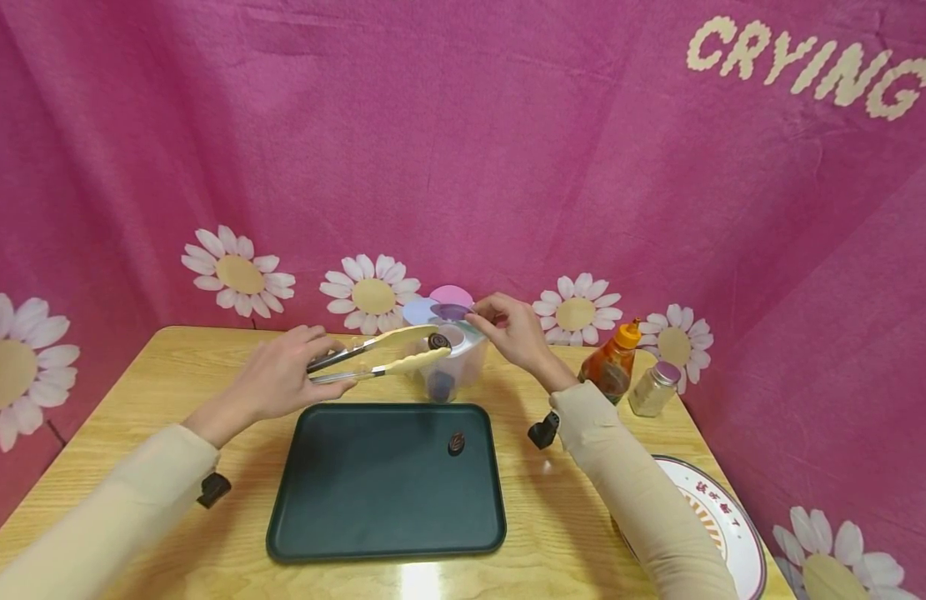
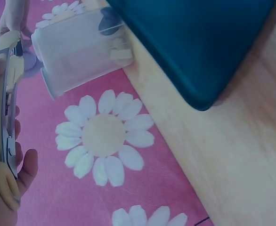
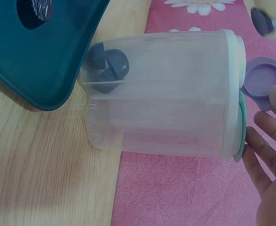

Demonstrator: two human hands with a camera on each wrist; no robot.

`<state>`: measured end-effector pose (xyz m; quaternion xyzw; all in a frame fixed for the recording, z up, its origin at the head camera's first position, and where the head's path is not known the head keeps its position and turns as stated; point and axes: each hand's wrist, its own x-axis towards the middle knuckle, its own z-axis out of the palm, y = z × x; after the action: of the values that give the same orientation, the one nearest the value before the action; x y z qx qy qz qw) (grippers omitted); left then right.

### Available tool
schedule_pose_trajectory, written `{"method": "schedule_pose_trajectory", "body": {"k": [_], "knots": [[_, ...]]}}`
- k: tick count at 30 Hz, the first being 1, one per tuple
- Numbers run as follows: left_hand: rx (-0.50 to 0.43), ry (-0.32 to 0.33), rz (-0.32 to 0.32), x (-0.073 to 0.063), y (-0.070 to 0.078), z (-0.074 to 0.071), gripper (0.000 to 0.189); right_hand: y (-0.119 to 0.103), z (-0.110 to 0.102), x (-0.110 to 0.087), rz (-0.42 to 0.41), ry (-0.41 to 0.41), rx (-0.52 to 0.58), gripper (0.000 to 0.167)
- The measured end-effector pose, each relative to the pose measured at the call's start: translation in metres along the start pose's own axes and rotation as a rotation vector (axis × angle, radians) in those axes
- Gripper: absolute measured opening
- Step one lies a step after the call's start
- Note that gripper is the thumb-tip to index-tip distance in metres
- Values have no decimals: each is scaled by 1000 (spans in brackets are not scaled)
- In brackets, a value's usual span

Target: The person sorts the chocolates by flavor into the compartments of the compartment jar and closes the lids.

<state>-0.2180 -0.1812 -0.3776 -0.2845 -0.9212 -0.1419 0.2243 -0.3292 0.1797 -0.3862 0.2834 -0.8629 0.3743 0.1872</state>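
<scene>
My left hand [image 1: 282, 377] grips a pair of tongs [image 1: 404, 337] with cream-coloured tips. Between the tips sits a dark round piece [image 1: 438, 341] with a swirled top, like a chocolate, close by the container's mouth. My right hand [image 1: 517, 330] pinches the raised purple lid [image 3: 264, 81] of a clear plastic container [image 3: 166, 99], its other fingers right at the green lid [image 3: 242, 125]. Several dark pieces [image 3: 113, 66] lie at the container's bottom. On the dark green tray [image 1: 380, 508] lies another dark oval piece [image 1: 456, 443], near its right side.
Blue [image 1: 419, 312] and pink [image 1: 452, 295] lids stand up at the container's back. To the right are an orange-capped sauce bottle [image 1: 611, 364], a small jar [image 1: 653, 390] and a white plate [image 1: 743, 546], partly behind my right sleeve. A pink flowered cloth [image 1: 463, 167] hangs behind the table.
</scene>
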Motion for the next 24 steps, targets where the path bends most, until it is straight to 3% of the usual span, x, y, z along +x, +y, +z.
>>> {"method": "schedule_pose_trajectory", "body": {"k": [11,17,24], "knots": [[1,-57,-34,26,-1,7,52,1,0,-1,-2,-1,-1,14],[-4,-84,-52,30,-2,10,51,1,1,0,-4,1,1,14],[3,-66,-53,29,-2,10,53,1,1,-1,6,-3,-12,15]]}}
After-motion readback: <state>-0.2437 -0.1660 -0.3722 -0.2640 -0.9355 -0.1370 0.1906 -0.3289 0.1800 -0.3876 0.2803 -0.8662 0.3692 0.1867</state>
